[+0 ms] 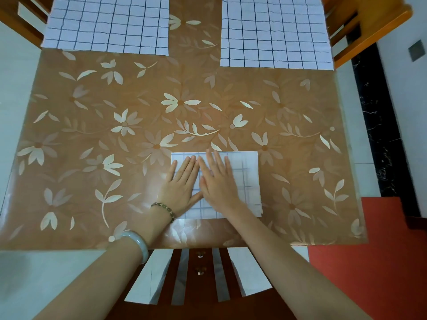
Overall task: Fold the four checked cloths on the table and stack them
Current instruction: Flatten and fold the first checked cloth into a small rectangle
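A folded white checked cloth lies near the table's front edge, a little right of centre; layered edges show at its lower right corner. My left hand rests flat on its left part, fingers spread. My right hand lies flat on its middle, beside the left. Two more checked cloths are spread flat at the far side: one at the back left and one at the back right. Whether the folded pile holds one cloth or two I cannot tell.
The table carries a brown cover with pale flowers. A wooden chair stands under the front edge, and another wooden chair at the back right. A red floor patch lies to the right.
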`<action>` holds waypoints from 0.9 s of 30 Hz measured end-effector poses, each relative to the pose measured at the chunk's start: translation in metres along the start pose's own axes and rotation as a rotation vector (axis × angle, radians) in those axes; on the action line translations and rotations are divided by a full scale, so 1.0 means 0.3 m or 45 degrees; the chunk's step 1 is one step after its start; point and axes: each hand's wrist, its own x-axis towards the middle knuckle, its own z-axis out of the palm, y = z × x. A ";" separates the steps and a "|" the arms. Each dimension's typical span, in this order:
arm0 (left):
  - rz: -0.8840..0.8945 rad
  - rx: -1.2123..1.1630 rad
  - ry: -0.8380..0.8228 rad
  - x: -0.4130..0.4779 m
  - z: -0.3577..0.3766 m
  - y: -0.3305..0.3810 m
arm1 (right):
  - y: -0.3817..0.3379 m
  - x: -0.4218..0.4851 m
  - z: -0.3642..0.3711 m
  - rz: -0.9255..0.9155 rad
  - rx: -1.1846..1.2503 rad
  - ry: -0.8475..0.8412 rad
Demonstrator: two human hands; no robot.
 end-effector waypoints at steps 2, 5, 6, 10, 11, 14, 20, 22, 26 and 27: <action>-0.007 0.001 -0.013 -0.002 0.002 -0.002 | 0.011 -0.002 0.031 -0.007 -0.008 -0.022; -0.009 -0.005 -0.035 0.002 -0.005 -0.005 | 0.095 -0.026 0.034 -0.016 -0.127 -0.068; -0.004 -0.005 -0.042 0.002 -0.006 -0.008 | 0.133 -0.038 0.023 0.001 -0.156 -0.078; -0.061 -0.059 -0.028 -0.011 -0.015 -0.044 | 0.291 -0.100 -0.035 0.170 -0.226 -0.073; -0.100 -0.070 -0.029 -0.018 -0.016 -0.056 | 0.319 -0.114 -0.048 0.200 -0.248 -0.085; -0.260 -0.159 -0.027 -0.035 -0.041 -0.064 | 0.350 -0.127 -0.073 0.244 -0.285 -0.139; -0.733 -0.661 0.174 -0.032 -0.137 0.037 | 0.266 -0.083 -0.124 0.194 -0.117 -0.046; -0.913 -0.753 0.153 -0.016 -0.152 0.054 | 0.216 -0.054 -0.156 0.105 0.047 -0.080; -1.149 -0.846 0.063 -0.005 -0.186 0.057 | 0.141 0.005 -0.169 0.090 0.217 -0.293; -1.180 -0.848 0.024 -0.005 -0.196 0.058 | 0.134 0.015 -0.166 0.108 0.206 -0.304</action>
